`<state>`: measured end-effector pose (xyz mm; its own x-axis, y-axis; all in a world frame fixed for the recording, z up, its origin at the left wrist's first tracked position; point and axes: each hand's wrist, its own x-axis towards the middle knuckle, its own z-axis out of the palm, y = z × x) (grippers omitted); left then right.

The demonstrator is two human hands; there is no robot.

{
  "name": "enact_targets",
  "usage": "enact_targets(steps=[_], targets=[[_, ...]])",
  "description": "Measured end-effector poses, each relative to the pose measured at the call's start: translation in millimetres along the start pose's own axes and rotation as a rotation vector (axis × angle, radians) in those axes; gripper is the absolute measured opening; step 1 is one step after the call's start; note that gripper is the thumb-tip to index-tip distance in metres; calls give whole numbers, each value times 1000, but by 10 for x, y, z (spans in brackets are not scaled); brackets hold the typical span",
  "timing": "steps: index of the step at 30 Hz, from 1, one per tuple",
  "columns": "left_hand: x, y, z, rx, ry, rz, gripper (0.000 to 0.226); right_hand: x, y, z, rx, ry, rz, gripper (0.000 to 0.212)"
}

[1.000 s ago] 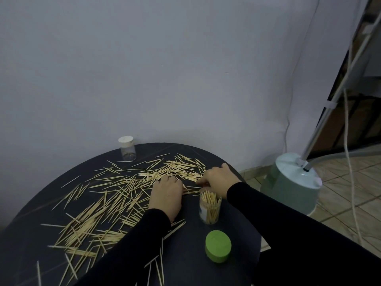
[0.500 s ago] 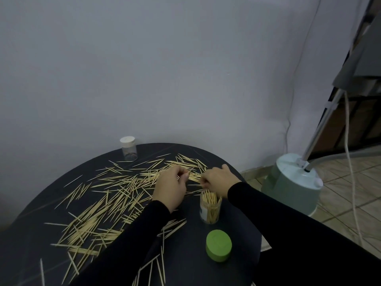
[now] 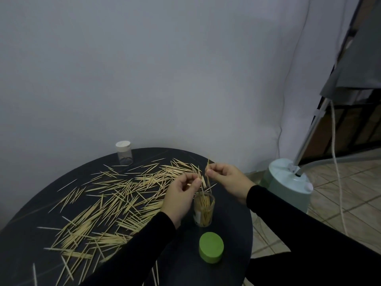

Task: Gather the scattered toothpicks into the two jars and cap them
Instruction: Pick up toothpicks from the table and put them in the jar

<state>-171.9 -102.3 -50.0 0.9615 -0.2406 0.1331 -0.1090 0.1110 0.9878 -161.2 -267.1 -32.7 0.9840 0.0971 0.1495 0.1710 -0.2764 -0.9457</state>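
On the dark round bench, the capped jar stands at the far edge, about 11 o'clock from the hands and well apart from them, and it looks nearly empty. The scattered toothpicks fan across the bench from 9 to 12 o'clock of the open jar, lying flat at every angle. The left hand hangs just at 10 o'clock of that jar, its fingers pinched together on a few toothpicks that point steeply down toward the jar mouth. The right hand sits at about 1 o'clock of the jar, slightly higher, its fingers clamped on 1 or 2 toothpicks held close to upright. Both bundles run nearly parallel to the jar's own vertical axis, which is the relation the drop depends on; the left hand looks the nearer to the rim, so it is probably the 1 to release first. The green cap lies at 6 o'clock of the open jar, near but not touching. Most of the gathering is undone.
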Motion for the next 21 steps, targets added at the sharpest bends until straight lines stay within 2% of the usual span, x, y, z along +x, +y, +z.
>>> enact_targets(steps=[8, 11, 14, 16, 19, 21], targets=[[-52, -158, -72, 102, -71, -35, 10, -85, -2, -43, 15, -64, 12, 12], [-64, -168, -122, 111, -89, -3, 13, -113, -35, -75, -168, -143, 47, 8], [-72, -125, -173, 136, -71, 96, 22, -144, -64, -105, -312, -186, 67, 8], [-52, -111, -202, 244, -62, 212, 24, -159, -78, -112, -343, -222, 75, 8], [6, -123, -227, 470, -50, 386, 14, -146, -73, -119, -396, -259, 86, 7], [19, -116, -208, 561, -30, 439, 8, -133, -70, -133, -418, -265, 91, 10]])
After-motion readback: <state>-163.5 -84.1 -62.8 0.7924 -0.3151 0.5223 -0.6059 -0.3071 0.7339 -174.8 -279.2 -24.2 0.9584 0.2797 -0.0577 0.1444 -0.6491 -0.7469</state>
